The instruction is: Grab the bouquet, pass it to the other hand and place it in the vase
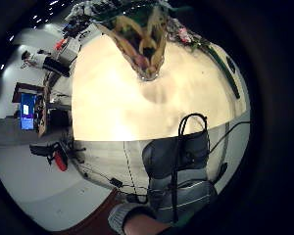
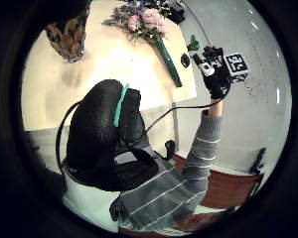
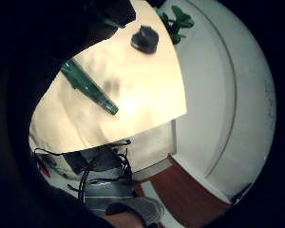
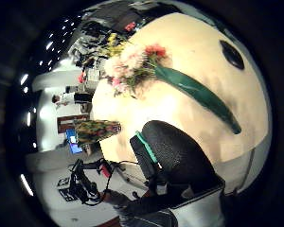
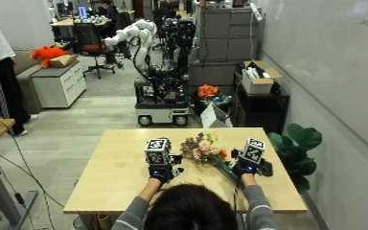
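Hovering over table (image 5: 107,182) — left hand (image 5: 159,172), right hand (image 5: 246,168).

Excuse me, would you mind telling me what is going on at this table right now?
A person sits at a wooden table with both gloved hands raised over it. The bouquet, with its green wrapped stem, lies flat on the table between the left hand and the right hand, nearer the right. Neither hand holds it yet. The vase stands upright on the table under the left hand, with no flowers in it.
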